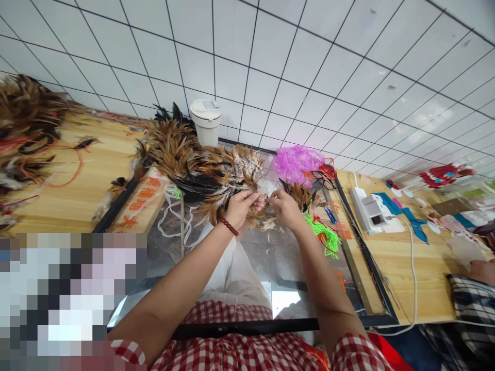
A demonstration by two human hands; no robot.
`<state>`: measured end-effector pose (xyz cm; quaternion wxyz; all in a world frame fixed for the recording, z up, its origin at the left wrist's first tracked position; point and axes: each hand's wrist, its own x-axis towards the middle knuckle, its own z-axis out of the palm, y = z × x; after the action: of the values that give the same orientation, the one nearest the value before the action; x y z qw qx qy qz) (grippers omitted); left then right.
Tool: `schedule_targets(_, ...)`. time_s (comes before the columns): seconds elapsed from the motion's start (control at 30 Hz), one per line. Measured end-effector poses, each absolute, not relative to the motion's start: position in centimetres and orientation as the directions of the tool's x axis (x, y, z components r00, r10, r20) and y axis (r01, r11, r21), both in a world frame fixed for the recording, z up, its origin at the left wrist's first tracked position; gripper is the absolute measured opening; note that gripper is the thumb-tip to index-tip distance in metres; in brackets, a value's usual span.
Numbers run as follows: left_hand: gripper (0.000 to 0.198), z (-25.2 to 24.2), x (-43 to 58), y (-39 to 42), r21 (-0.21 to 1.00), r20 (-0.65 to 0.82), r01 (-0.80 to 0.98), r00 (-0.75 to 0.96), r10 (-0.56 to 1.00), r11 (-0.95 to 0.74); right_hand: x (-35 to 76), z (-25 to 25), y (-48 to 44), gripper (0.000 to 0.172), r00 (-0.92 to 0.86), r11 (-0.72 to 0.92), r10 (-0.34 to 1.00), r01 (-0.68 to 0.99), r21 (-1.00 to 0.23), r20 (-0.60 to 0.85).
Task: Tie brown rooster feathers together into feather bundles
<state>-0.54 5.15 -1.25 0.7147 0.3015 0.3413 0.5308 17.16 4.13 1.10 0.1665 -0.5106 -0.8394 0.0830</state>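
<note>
My left hand (243, 206), with a red bead bracelet on the wrist, is closed round a bunch of brown feathers (216, 198). My right hand (284, 205) is pinched close beside it, fingertips on a small feather I can barely make out. Both hands hover over a glass-topped frame (270, 268). A large heap of brown, black and white feathers (193, 159) lies just beyond the left hand. A smaller feather clump (303, 196) and bright green cords (327, 237) sit right of the right hand.
A white lidded cup (207, 121) stands at the tiled wall. A pink plastic bag (296, 162) and scissors (330, 214) lie at the right. A white power strip (369, 208) with a cable rests on the wooden table. Another person's sleeve (469, 299) shows far right.
</note>
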Motion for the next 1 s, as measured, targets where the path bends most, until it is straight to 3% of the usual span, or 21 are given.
schedule_targets(0.1,0.030,-1.0,-0.5,5.1,0.796,-0.174,-0.547,0.206,0.963,0.260,16.7,1.0,4.1,0.025,-0.358,0.414,0.905,0.866,-0.279,0.231)
schedule_targets(0.23,0.027,-0.7,-0.3,5.0,0.791,-0.183,-0.556,0.182,0.966,0.255,17.1,0.9,4.5,0.020,-0.123,0.314,0.918,0.806,-0.502,0.377)
schedule_targets(0.3,0.026,-0.6,-0.2,5.0,0.783,-0.185,-0.571,0.165,0.969,0.246,17.3,1.0,4.7,0.015,0.002,0.258,0.936,0.677,-0.690,0.352)
schedule_targets(0.37,0.027,-0.8,-0.1,5.0,0.787,-0.178,-0.567,0.168,0.970,0.243,17.1,1.2,4.8,0.014,0.075,0.176,0.968,0.470,-0.865,0.238)
schedule_targets(0.43,0.027,-1.0,0.0,5.0,0.799,-0.176,-0.547,0.184,0.967,0.250,16.6,1.5,4.8,0.018,0.078,0.094,0.990,0.248,-0.964,0.116)
schedule_targets(0.53,0.027,-1.2,0.0,5.0,0.808,-0.194,-0.512,0.234,0.953,0.290,15.7,1.9,4.6,0.025,0.047,0.018,0.999,0.045,-0.999,0.020)
schedule_targets(0.73,0.024,-0.5,0.0,4.7,0.834,-0.234,-0.431,0.288,0.929,0.343,14.9,1.9,4.3,0.028,0.066,-0.008,0.998,-0.101,-0.995,-0.015)
schedule_targets(0.83,0.025,-0.2,0.1,4.4,0.856,-0.231,-0.381,0.322,0.918,0.349,14.7,1.5,4.3,0.024,0.064,0.023,0.998,-0.063,-0.998,0.019)
schedule_targets(1.0,0.025,-0.6,0.1,4.4,0.891,-0.211,-0.316,0.344,0.915,0.325,14.9,0.7,4.5,0.014,0.023,0.213,0.975,0.174,-0.961,0.220)
